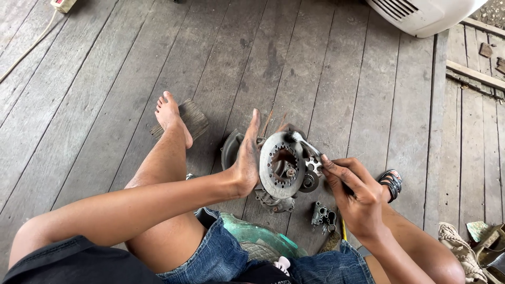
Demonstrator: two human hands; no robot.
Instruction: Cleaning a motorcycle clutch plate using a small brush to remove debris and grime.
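My left hand (247, 158) holds a round grey metal engine part (281, 164) upright on its edge, palm pressed against its left side. The part has a toothed ring around a central hole. My right hand (353, 195) grips a small brush (304, 143), whose dark bristle tip touches the part's upper right rim. Below the part lies a greasy metal housing (273, 202) on the wooden floor.
A small grey metal piece (323, 215) lies on the planks near my right hand. A dark bowl (230, 150) sits behind my left hand. A green plastic basin (258, 239) is between my legs. A sandal (392, 183) lies at right, a white appliance (421, 16) at top right.
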